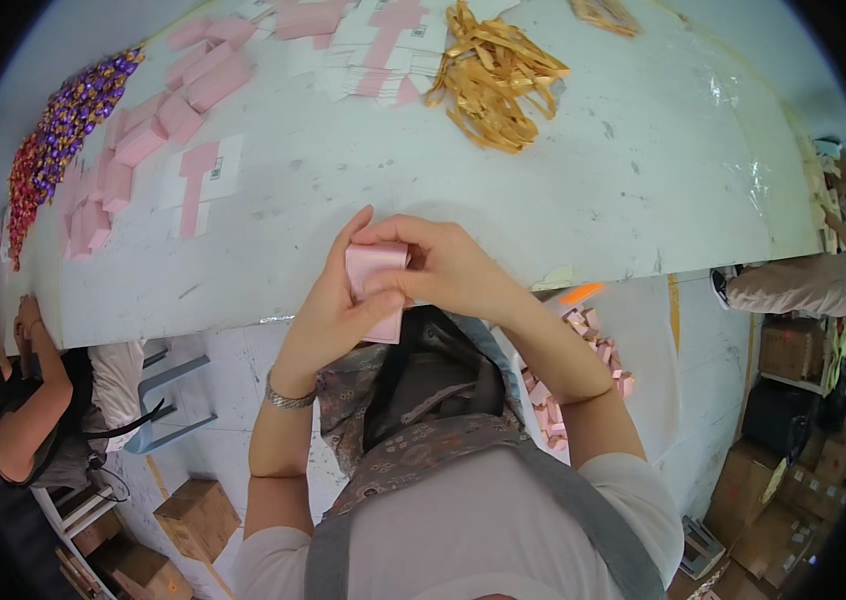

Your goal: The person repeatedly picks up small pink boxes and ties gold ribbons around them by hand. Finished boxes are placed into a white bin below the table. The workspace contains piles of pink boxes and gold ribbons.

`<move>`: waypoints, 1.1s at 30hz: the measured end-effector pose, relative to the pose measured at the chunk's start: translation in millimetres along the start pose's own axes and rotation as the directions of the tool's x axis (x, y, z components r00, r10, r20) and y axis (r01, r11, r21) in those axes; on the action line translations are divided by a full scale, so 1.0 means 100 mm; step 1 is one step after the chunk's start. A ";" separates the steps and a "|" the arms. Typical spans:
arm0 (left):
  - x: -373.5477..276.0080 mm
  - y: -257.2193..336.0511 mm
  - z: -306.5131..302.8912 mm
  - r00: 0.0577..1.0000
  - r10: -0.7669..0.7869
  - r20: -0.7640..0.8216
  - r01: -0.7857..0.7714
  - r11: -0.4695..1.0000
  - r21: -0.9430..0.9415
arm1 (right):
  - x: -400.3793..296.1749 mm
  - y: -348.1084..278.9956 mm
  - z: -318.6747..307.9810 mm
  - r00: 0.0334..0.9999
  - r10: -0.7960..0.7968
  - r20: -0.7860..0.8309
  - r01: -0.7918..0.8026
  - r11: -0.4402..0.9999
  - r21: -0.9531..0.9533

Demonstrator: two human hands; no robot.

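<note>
Over the table's near edge, a small pink carton (374, 262) is held between both hands, one flap hanging down toward me. My left hand (336, 307) wraps its left side, thumb across the lower part. My right hand (434, 262) grips the upper right, fingers curled over the top edge and thumb on the front face. The fingers hide part of the carton. Left of the hands lies a flat white-and-pink carton blank (197, 184). Beyond it stand several folded pink boxes (141, 141) in a loose row.
Gold ribbons (498, 82) lie heaped beside stacked carton blanks (374, 56) at the back. Wrapped purple and gold sweets (81, 109) cover the far left. Finished-looking pink boxes (550, 412) fill a bag below my right arm. Another person (40, 390) works at left; a blue stool (145, 412) stands nearby.
</note>
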State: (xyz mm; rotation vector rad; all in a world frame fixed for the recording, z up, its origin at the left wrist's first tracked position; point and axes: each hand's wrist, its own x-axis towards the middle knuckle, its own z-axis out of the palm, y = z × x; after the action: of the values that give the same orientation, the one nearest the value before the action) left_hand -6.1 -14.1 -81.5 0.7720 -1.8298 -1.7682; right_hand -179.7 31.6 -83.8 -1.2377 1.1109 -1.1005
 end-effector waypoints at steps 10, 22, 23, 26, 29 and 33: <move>0.20 -0.03 0.24 0.923 -0.157 -0.351 -0.009 0.904 -0.427 | 0.74 0.13 -1.36 0.756 -0.555 -0.348 -0.295 0.186 -0.937; 0.25 0.00 0.19 0.904 -0.061 -0.423 -0.116 0.918 -0.380 | 0.61 -0.64 -1.43 0.709 -0.322 -0.628 0.149 0.938 -0.312; 0.30 0.02 0.17 0.903 -0.038 -0.427 -0.126 0.928 -0.350 | 0.59 -0.71 -1.35 0.726 -0.316 -0.611 0.163 0.942 -0.293; 0.48 0.05 0.07 0.913 -0.013 -0.408 -0.084 0.972 -0.221 | 0.54 -0.78 -0.92 0.854 -0.273 -0.442 0.060 0.897 -0.437; 0.62 0.14 0.14 0.924 0.019 -0.381 -0.103 0.974 -0.200 | 0.58 -0.54 -0.55 0.892 -0.312 -0.329 0.197 0.920 -0.339; 0.60 0.12 0.27 0.905 0.039 -0.423 -0.164 0.950 -0.264 | 0.55 -0.39 -0.27 0.941 -0.138 -0.309 0.109 0.988 -0.108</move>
State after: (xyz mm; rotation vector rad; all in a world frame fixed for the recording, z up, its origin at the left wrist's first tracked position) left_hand -68.5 -35.3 -73.9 0.8359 -1.2702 -1.6093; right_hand -199.8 -27.3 -46.2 -1.2419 1.3500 -1.3939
